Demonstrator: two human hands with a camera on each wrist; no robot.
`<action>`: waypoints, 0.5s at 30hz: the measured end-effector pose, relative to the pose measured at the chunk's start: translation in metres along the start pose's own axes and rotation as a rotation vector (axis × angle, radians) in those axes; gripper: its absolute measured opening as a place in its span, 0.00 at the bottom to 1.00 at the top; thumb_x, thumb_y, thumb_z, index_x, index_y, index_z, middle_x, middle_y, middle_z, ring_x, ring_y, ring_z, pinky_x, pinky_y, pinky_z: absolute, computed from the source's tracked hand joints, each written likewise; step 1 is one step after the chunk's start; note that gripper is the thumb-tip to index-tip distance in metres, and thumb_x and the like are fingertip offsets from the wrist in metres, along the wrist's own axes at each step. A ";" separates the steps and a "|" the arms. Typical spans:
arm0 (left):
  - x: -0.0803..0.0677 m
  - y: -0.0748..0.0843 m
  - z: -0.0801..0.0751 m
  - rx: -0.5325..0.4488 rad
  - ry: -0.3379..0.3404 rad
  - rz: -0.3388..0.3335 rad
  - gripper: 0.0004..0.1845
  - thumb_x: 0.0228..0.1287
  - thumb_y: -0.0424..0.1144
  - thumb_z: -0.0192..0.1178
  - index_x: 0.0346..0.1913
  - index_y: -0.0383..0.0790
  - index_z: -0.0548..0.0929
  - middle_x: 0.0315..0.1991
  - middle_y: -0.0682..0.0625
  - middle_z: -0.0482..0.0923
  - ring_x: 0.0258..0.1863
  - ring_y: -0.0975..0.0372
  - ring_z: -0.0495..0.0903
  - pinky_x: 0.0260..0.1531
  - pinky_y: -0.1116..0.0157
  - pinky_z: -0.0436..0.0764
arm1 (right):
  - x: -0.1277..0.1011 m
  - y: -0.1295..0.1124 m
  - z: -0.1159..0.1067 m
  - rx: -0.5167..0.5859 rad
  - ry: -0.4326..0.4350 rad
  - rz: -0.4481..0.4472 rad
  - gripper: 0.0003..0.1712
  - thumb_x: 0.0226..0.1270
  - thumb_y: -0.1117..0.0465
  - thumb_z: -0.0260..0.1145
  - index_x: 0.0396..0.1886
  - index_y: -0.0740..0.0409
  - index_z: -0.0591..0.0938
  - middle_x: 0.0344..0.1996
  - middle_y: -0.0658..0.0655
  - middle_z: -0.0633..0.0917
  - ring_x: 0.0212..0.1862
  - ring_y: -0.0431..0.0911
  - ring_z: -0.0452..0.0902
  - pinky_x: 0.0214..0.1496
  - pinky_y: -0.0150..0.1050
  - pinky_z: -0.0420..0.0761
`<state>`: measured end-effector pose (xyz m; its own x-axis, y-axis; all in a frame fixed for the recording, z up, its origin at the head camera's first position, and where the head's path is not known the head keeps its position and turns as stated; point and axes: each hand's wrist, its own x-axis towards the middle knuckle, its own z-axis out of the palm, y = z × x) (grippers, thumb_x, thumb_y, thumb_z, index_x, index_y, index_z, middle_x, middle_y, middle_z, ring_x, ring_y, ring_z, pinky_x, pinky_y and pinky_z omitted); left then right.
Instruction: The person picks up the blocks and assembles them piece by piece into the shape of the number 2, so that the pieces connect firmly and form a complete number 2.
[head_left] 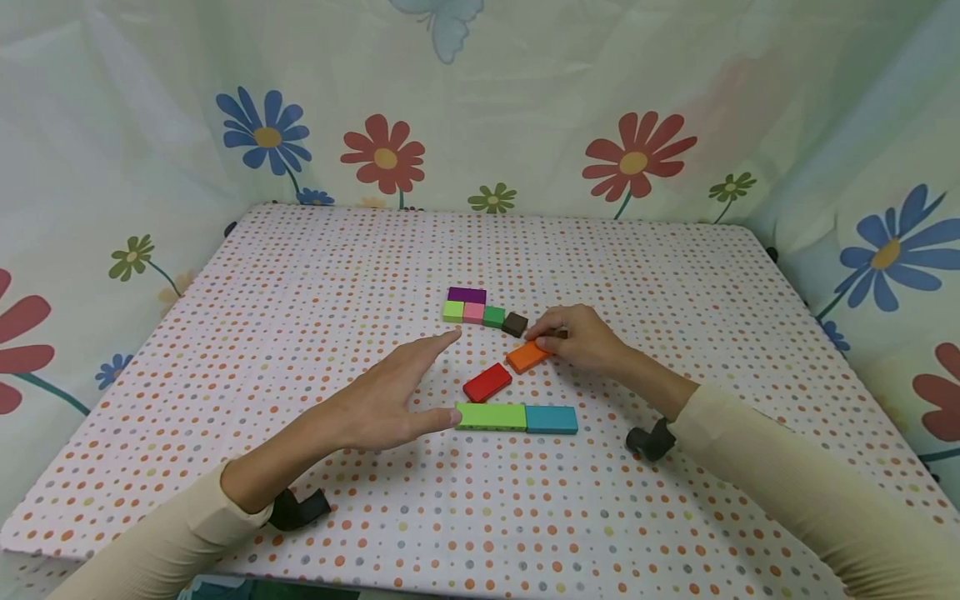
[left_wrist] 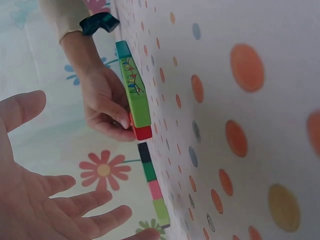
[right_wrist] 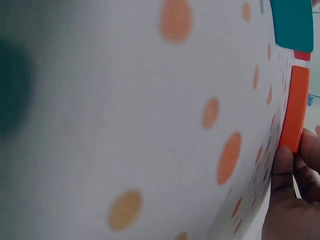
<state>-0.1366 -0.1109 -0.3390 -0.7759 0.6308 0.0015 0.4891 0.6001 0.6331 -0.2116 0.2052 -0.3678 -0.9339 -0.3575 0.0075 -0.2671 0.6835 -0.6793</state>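
My right hand (head_left: 583, 337) pinches the near-right end of a flat orange block (head_left: 527, 357); in the right wrist view, thumb and fingertips close on the end of that orange block (right_wrist: 295, 107). A small dark piece shows under the fingers. My left hand (head_left: 382, 396) is held with fingers spread and straight, its thumb tip overlapping the left end of a long light-green block (head_left: 491, 417). Against that block's right end lies a blue block (head_left: 551, 420). Between the green and orange blocks, a red block (head_left: 487, 382) lies at a slant.
Farther back, a small light-green block (head_left: 453, 311), a pink block (head_left: 473, 312), a green block (head_left: 494, 317) and a dark brown block (head_left: 515, 324) form a row. A purple block (head_left: 467, 295) lies behind them. Dotted cloth (head_left: 337, 275) covers the table; a flowered curtain (head_left: 517, 92) surrounds it.
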 end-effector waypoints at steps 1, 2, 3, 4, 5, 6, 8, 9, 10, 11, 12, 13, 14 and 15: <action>0.000 0.000 0.000 0.001 -0.001 -0.001 0.49 0.65 0.58 0.64 0.82 0.61 0.47 0.80 0.52 0.51 0.78 0.53 0.52 0.71 0.40 0.59 | -0.001 0.000 0.000 0.001 -0.003 -0.004 0.11 0.70 0.71 0.65 0.45 0.58 0.91 0.47 0.56 0.88 0.52 0.51 0.80 0.52 0.45 0.81; 0.000 0.000 0.000 0.001 -0.001 -0.001 0.49 0.65 0.58 0.64 0.82 0.61 0.47 0.81 0.53 0.51 0.79 0.53 0.52 0.71 0.40 0.59 | -0.001 -0.001 0.000 0.000 -0.005 -0.003 0.11 0.70 0.70 0.66 0.46 0.58 0.90 0.47 0.56 0.88 0.52 0.51 0.80 0.52 0.45 0.80; 0.000 0.000 0.000 0.002 -0.002 -0.002 0.49 0.65 0.58 0.64 0.82 0.61 0.47 0.81 0.53 0.51 0.79 0.53 0.52 0.71 0.40 0.59 | -0.002 -0.001 0.000 0.001 -0.007 -0.002 0.11 0.70 0.69 0.67 0.46 0.58 0.90 0.47 0.56 0.88 0.52 0.51 0.80 0.52 0.45 0.80; 0.000 0.000 0.001 0.002 -0.002 -0.002 0.49 0.65 0.58 0.64 0.82 0.61 0.47 0.81 0.53 0.51 0.79 0.53 0.52 0.71 0.40 0.59 | -0.002 -0.001 0.000 0.005 -0.009 0.001 0.11 0.69 0.69 0.67 0.47 0.58 0.90 0.48 0.56 0.88 0.52 0.51 0.80 0.52 0.46 0.80; 0.000 0.000 0.001 0.001 -0.002 -0.002 0.49 0.65 0.58 0.64 0.82 0.61 0.47 0.81 0.53 0.51 0.79 0.53 0.52 0.71 0.40 0.59 | -0.003 -0.002 0.000 0.003 -0.012 0.004 0.11 0.69 0.68 0.68 0.48 0.58 0.90 0.48 0.56 0.88 0.52 0.51 0.80 0.52 0.45 0.80; 0.000 0.000 0.001 0.002 -0.002 -0.002 0.49 0.65 0.58 0.63 0.82 0.61 0.47 0.81 0.53 0.51 0.79 0.53 0.52 0.71 0.40 0.59 | -0.003 -0.002 0.000 0.001 -0.013 0.006 0.11 0.68 0.67 0.69 0.48 0.57 0.90 0.49 0.56 0.88 0.52 0.51 0.80 0.52 0.45 0.80; 0.000 0.000 0.001 0.001 -0.001 -0.001 0.49 0.65 0.58 0.64 0.82 0.61 0.47 0.81 0.53 0.51 0.79 0.53 0.52 0.71 0.40 0.59 | -0.003 -0.002 0.000 0.001 -0.018 0.015 0.12 0.67 0.66 0.71 0.49 0.57 0.90 0.50 0.55 0.88 0.52 0.51 0.80 0.53 0.45 0.80; 0.000 0.000 0.001 0.001 -0.001 -0.001 0.49 0.65 0.58 0.64 0.82 0.61 0.47 0.81 0.52 0.51 0.79 0.52 0.52 0.71 0.40 0.60 | -0.003 -0.002 0.000 0.003 -0.020 0.019 0.12 0.66 0.66 0.72 0.49 0.57 0.89 0.50 0.56 0.87 0.53 0.51 0.80 0.53 0.45 0.80; 0.000 -0.001 0.001 0.001 -0.001 -0.001 0.49 0.65 0.58 0.64 0.82 0.61 0.47 0.81 0.52 0.51 0.79 0.52 0.52 0.71 0.39 0.60 | -0.003 -0.001 0.000 0.004 -0.023 0.019 0.13 0.65 0.66 0.72 0.49 0.57 0.89 0.51 0.56 0.87 0.53 0.52 0.80 0.53 0.45 0.80; 0.000 -0.001 0.001 0.001 -0.001 0.000 0.49 0.65 0.58 0.64 0.82 0.61 0.47 0.81 0.52 0.51 0.78 0.52 0.52 0.71 0.39 0.60 | -0.003 -0.001 0.001 0.004 -0.026 0.018 0.14 0.64 0.66 0.73 0.50 0.57 0.89 0.51 0.56 0.87 0.54 0.52 0.80 0.54 0.45 0.80; 0.000 -0.001 0.001 0.001 -0.001 -0.001 0.49 0.65 0.58 0.64 0.82 0.61 0.47 0.81 0.52 0.51 0.78 0.52 0.52 0.71 0.39 0.60 | -0.003 -0.001 0.001 0.005 -0.028 0.016 0.14 0.64 0.66 0.73 0.50 0.57 0.89 0.51 0.56 0.87 0.54 0.52 0.80 0.54 0.45 0.79; 0.000 -0.001 0.002 0.000 -0.001 -0.001 0.49 0.65 0.58 0.64 0.82 0.61 0.48 0.80 0.52 0.51 0.78 0.52 0.52 0.71 0.39 0.60 | -0.003 0.000 0.001 0.008 -0.028 0.017 0.14 0.63 0.66 0.74 0.50 0.57 0.89 0.51 0.56 0.87 0.55 0.52 0.80 0.54 0.45 0.79; 0.001 -0.001 0.002 0.000 -0.001 -0.001 0.49 0.65 0.58 0.64 0.82 0.61 0.48 0.80 0.52 0.51 0.78 0.52 0.52 0.71 0.39 0.60 | -0.003 0.000 0.001 0.012 -0.028 0.017 0.15 0.63 0.66 0.74 0.50 0.57 0.89 0.51 0.56 0.87 0.55 0.52 0.80 0.54 0.44 0.79; 0.001 -0.001 0.002 0.000 -0.002 -0.002 0.49 0.65 0.58 0.64 0.82 0.61 0.48 0.80 0.53 0.51 0.78 0.52 0.52 0.71 0.39 0.60 | -0.004 0.000 0.001 0.015 -0.029 0.014 0.15 0.63 0.66 0.74 0.50 0.58 0.89 0.51 0.57 0.87 0.55 0.52 0.79 0.54 0.44 0.79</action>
<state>-0.1368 -0.1101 -0.3410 -0.7763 0.6303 -0.0010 0.4876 0.6015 0.6328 -0.2079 0.2060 -0.3691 -0.9301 -0.3665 -0.0226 -0.2506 0.6786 -0.6904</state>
